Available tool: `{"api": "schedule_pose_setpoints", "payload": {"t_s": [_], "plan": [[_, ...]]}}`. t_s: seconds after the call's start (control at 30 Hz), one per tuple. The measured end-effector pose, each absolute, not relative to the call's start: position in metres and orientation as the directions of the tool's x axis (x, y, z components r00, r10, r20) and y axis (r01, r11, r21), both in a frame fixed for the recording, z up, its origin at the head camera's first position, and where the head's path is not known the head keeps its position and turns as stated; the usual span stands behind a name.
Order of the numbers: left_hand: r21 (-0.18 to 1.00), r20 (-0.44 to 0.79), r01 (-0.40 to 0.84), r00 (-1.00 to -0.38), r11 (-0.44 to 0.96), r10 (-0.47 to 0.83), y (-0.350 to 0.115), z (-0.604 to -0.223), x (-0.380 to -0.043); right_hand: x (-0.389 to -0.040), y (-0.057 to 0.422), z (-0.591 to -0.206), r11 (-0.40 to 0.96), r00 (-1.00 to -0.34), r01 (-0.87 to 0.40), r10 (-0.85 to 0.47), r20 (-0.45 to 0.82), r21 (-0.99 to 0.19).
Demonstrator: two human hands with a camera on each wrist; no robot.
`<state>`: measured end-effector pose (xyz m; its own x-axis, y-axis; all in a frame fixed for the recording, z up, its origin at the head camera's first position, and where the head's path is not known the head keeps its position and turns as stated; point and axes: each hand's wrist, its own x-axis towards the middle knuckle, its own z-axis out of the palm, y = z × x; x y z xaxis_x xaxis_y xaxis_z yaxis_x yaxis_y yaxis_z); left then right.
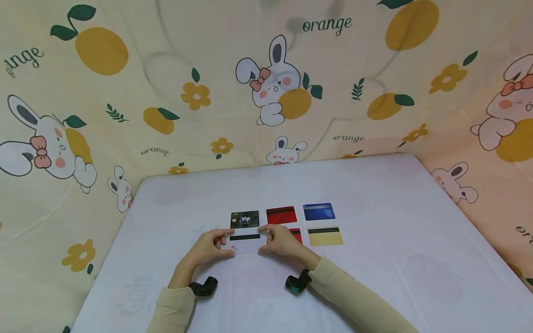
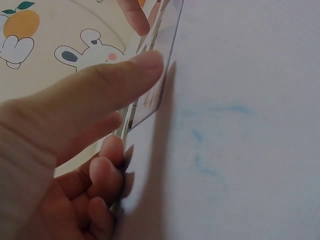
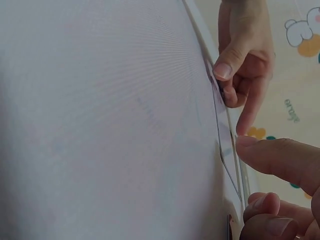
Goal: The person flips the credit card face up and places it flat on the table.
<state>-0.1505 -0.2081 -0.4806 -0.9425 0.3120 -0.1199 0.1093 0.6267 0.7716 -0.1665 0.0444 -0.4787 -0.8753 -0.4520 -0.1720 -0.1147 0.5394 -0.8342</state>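
A white card point(image 1: 244, 245) with a black stripe lies on the table just below a black card point(image 1: 244, 219) marked "Vip". My left hand point(image 1: 211, 244) grips its left end, index fingertip at the upper corner and thumb at the lower one. On the opposite end, my right hand point(image 1: 281, 240) holds the card the same way, thumb below and index finger above. The left wrist view shows the left thumb point(image 2: 147, 65) on the card's near edge. A red card point(image 1: 296, 235) is partly hidden behind my right hand.
Another red card point(image 1: 281, 215) and a blue card point(image 1: 319, 211) continue the upper row to the right. Below the blue one lies a gold card point(image 1: 325, 236). The white table point(image 1: 374, 199) meets a printed cloth point(image 1: 233, 101) at its back and sides.
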Motion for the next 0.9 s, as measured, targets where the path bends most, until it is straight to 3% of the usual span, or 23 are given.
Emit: {"api": "schedule_pose_setpoints", "payload": {"t_s": [0.9], "plan": [[0.774, -0.117, 0.084, -0.955, 0.627, 0.273, -0.2077, -0.4866, -0.1509, -0.1636, 0.0393, -0.4819, 0.625, -0.908, -0.145, -0.392, -0.148, -0.767]]}}
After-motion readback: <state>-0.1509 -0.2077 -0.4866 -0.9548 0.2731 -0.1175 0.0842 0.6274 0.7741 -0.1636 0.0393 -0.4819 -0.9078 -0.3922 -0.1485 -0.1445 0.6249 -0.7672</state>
